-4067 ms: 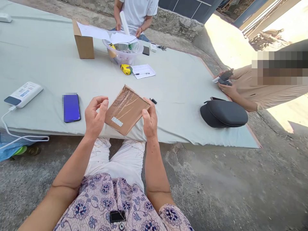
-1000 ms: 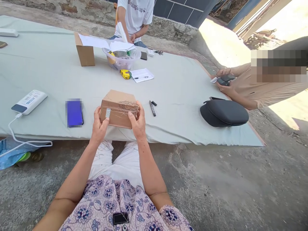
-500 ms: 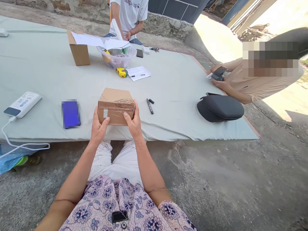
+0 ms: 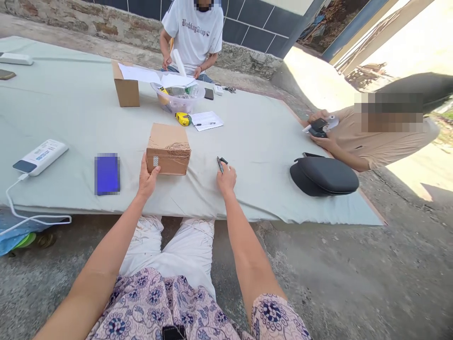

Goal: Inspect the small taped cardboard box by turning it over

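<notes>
A small taped cardboard box point(image 4: 168, 148) rests on the grey-green cloth point(image 4: 255, 141) near its front edge. My left hand point(image 4: 147, 179) grips the box's near left corner, thumb on the front face beside a small white label. My right hand point(image 4: 226, 178) lies on the cloth to the right of the box, its fingers closed on a black marker point(image 4: 220, 164); the marker's loose cap point(image 4: 224, 160) lies just beyond the fingertips.
A blue phone point(image 4: 107, 173) and a white power bank point(image 4: 40, 156) with its cable lie to the left. A black case point(image 4: 323, 175) sits to the right. Further back stand another cardboard box point(image 4: 128, 89), a clear tub point(image 4: 178, 98), a yellow tape measure point(image 4: 183, 118) and papers. Two other people sit at the cloth's far and right edges.
The box went from held in both hands to resting on the cloth. My right hand left it and moved right to the marker. My left hand stays on the box.
</notes>
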Tool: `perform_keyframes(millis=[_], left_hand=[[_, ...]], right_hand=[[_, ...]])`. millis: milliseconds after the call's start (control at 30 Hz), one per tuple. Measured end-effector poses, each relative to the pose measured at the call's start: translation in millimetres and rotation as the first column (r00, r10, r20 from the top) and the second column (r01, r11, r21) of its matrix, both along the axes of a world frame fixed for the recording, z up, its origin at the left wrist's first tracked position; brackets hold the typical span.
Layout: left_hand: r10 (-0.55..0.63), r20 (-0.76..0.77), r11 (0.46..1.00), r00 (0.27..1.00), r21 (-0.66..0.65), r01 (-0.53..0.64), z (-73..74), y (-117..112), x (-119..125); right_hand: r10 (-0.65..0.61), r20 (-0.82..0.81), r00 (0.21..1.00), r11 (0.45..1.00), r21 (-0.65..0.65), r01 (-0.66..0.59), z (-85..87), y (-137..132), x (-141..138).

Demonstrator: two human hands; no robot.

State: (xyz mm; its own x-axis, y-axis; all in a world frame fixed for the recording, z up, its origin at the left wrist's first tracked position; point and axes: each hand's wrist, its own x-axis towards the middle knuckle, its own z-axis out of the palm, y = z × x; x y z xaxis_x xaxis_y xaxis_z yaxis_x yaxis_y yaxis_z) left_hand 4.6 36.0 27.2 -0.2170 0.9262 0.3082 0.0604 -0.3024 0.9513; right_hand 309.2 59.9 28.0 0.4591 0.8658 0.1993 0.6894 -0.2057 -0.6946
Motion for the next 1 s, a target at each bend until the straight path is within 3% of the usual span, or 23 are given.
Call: perform_keyframes(millis=[100,167,267,333,400,533,667,767,867,1000], left_hand=[[0.003,0.025,1.000,1.000,-0.015,-0.003,-26.6,3.8,3.1],[0.018,0.018,1.000,1.000,-0.012,-0.017,-36.7,3.3,2.9],[0.021,-0.022,1.000,1.000,-0.015,-0.022,-41.7,3.2,0.7],[0.014,-0.038,1.000,0.999,-0.022,-0.014,-41.9,3.9,-0.4],[0.013,-0.045,1.000,0.999,-0.020,-0.013,-41.8,4.6,-0.8],[0.017,-0.050,1.000,0.999,0.007,-0.016,-43.3,5.9,-1.4],[0.042,-0.054,0.999,0.998,-0.006,-0.042,-46.3,8.7,-2.2],[0.053,-0.063,0.998,0.997,-0.012,-0.054,-47.6,10.4,-1.4],[0.045,-0.068,0.999,0.997,-0.004,-0.045,-47.5,10.4,0.4],[0.060,-0.092,0.998,0.994,-0.014,-0.062,-45.2,8.5,1.5]], right_hand=[[0.011,0.033,0.999,0.998,-0.064,-0.009,-9.6,-6.3,-3.0],[0.037,0.033,0.999,0.997,-0.065,-0.035,-15.7,-14.7,-10.3],[0.064,-0.004,0.998,0.996,-0.056,-0.064,-20.5,-31.9,-26.4],[0.088,-0.114,0.990,0.996,0.042,-0.084,-17.9,-46.7,-41.5],[0.160,-0.256,0.953,0.969,0.227,-0.102,-8.6,-62.4,-60.3],[0.340,-0.313,0.887,0.822,0.557,-0.119,25.9,-82.0,-102.1],[0.494,-0.261,0.829,0.728,0.646,-0.230,52.3,-78.7,-135.0],[0.567,-0.262,0.781,0.712,0.632,-0.305,49.8,-76.1,-148.5],[0.541,-0.266,0.798,0.740,0.601,-0.302,35.3,-81.3,-148.1],[0.316,-0.248,0.916,0.793,0.598,-0.112,25.3,-85.8,-128.0]])
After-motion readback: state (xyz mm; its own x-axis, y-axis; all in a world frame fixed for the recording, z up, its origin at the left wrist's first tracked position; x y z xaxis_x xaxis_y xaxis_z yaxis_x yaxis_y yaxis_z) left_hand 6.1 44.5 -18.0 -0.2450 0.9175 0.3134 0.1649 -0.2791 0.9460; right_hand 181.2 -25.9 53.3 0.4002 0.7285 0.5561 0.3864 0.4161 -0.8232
